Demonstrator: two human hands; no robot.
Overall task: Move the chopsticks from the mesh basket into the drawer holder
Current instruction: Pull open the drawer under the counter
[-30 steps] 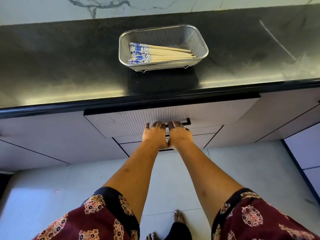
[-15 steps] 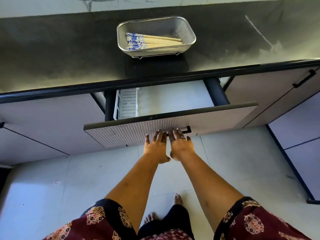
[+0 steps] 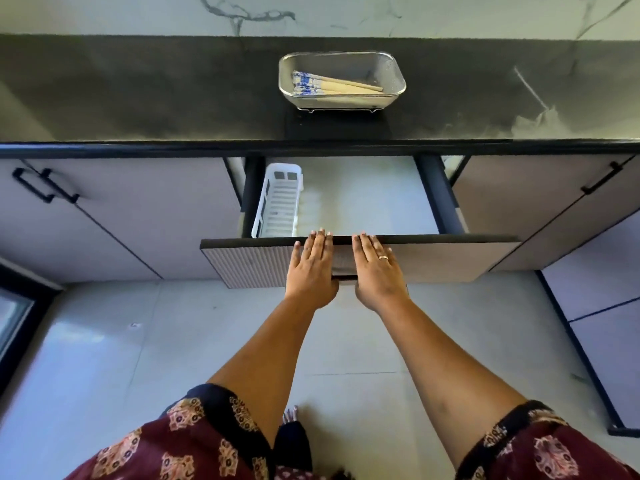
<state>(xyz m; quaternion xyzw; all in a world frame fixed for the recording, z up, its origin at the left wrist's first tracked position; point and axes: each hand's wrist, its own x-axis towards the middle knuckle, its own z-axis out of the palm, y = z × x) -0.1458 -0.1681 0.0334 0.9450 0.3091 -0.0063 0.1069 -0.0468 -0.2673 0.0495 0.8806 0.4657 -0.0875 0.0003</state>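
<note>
A steel mesh basket (image 3: 394,72) stands on the dark countertop and holds several wooden chopsticks (image 3: 341,86) with blue-patterned ends pointing left. Below it the drawer (image 3: 450,256) is pulled well out. A white slotted plastic holder (image 3: 278,206) lies along the drawer's left side with nothing in it. My left hand (image 3: 311,268) and my right hand (image 3: 375,268) lie flat, fingers straight, on the drawer's front panel, fingertips at its top edge. They hold nothing. A ring sits on the right hand.
The countertop's (image 3: 138,98) black front edge overhangs the open drawer. Closed cabinet fronts with black handles (image 3: 45,187) flank the drawer on both sides. The drawer floor (image 3: 367,199) right of the holder is pale. Light floor tiles lie below.
The drawer has gone from closed to pulled far out, baring the holder. Both hands left the handle and now lie flat on the panel, further apart.
</note>
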